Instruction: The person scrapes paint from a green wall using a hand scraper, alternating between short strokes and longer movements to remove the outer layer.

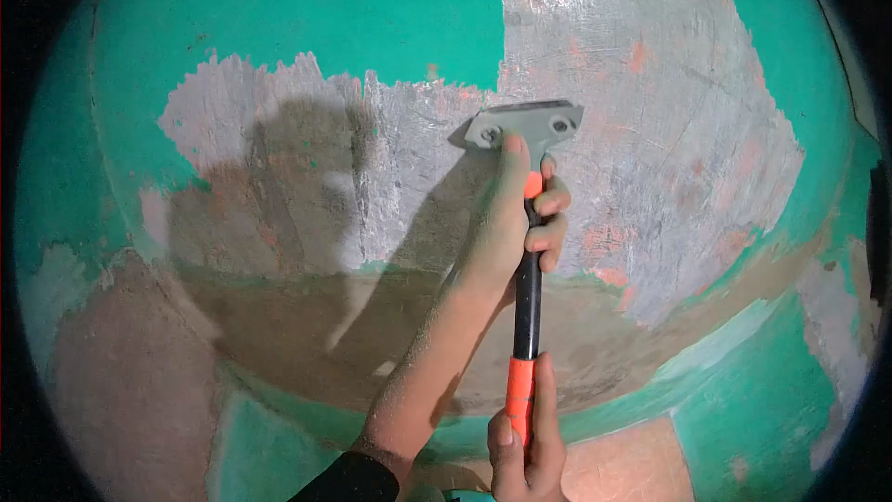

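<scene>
Scraper (527, 311) sat blade-up at the stripped wall patch (650, 158), probably light and stiff with a sharp edge; left hand (509, 209) gripped its upper shaft, right hand (528, 469) its orange lower grip (521, 386), both sensible holds.

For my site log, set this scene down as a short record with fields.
Tool: long-handled scraper, grey head uppermost
Left hand: grips the upper handle, thumb against the head
Right hand: holds the handle's orange lower end
Surface: green paint around a bare, greyish area
Blade contact: cannot be told
Clothing: black sleeve on left arm
</scene>
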Tool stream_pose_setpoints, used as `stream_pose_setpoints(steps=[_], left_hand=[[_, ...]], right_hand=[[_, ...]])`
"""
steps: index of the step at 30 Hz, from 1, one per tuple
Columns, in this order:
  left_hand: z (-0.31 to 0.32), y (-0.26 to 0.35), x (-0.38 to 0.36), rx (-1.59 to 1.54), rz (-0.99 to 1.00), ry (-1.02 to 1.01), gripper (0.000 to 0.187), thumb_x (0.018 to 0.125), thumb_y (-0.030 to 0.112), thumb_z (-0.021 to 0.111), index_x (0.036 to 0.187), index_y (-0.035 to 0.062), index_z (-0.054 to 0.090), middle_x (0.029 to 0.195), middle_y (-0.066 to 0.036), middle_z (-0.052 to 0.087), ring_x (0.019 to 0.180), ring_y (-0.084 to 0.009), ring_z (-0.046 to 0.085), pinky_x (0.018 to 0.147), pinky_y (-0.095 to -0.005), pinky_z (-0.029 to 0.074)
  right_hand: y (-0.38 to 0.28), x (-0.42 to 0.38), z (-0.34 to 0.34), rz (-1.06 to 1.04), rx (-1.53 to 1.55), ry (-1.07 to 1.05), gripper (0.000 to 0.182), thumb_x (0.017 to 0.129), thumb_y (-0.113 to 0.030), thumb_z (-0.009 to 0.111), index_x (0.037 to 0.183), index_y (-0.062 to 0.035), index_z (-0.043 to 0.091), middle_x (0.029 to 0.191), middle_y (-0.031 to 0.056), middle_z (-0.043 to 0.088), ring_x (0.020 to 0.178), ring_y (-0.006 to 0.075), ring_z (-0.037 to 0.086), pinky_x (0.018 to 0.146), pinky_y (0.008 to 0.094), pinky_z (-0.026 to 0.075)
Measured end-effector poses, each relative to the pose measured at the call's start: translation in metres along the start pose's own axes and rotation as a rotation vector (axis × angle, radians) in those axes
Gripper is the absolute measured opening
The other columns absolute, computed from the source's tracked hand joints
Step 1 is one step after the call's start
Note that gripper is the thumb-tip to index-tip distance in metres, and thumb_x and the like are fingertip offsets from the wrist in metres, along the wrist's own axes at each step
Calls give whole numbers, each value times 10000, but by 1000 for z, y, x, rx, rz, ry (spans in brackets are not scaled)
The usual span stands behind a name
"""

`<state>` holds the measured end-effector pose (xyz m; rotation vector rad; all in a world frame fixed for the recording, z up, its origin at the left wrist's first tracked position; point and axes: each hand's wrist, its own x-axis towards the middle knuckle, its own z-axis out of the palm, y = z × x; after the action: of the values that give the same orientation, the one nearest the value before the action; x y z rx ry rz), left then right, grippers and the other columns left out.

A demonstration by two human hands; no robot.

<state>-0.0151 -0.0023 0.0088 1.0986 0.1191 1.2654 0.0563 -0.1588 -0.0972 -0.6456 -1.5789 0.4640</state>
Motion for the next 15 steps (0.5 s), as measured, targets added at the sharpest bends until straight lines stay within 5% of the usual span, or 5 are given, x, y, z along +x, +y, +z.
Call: stream_pose_setpoints(steps=[14, 15], left_hand=[[17, 12, 13, -25, 13, -11, 497, 919, 630, 351, 936, 138, 419, 668, 57, 381, 431, -27, 336, 365, -199, 343], [15, 9, 11, -26, 8, -8, 495, 921, 627, 352, 936, 137, 419, 669, 56, 381, 431, -26, 336, 364, -200, 343]], right_hand=[[-16, 14, -14, 58, 61, -12, 557, 967, -115, 433, 1434, 85, 206, 1383, 183, 395, 822, 112, 486, 721, 232, 422], [-20, 10, -25, 345, 23, -132, 668, 911, -44, 431, 1455, 64, 59, 762, 82, 525, 666, 91, 484, 656, 226, 413]])
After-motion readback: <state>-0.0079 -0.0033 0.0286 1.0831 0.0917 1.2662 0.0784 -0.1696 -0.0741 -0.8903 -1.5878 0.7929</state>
